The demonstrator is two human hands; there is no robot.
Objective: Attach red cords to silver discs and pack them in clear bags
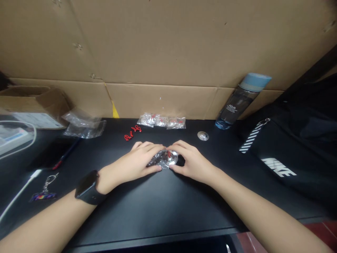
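My left hand (143, 158) pinches a small crinkled clear plastic bag (158, 160) between thumb and fingers. Close against it, my right hand (191, 161) grips the rim of a shiny round disc (172, 158), which looks like a suction cup. A small red piece (169, 154) sits at the disc's middle. Whether the disc is partly inside the bag I cannot tell. Beyond my left hand lie several red hook-like loops (132, 133). Another shiny round disc (203, 136) lies flat beyond my right hand.
Filled clear packets (162, 121) line the cardboard wall (163, 100). Empty plastic bags (85, 124) and a cardboard box (34, 103) are at left, near a phone (52, 154) and a keyring (44, 195). A water bottle (235, 103) and a black bag (289, 151) stand at right.
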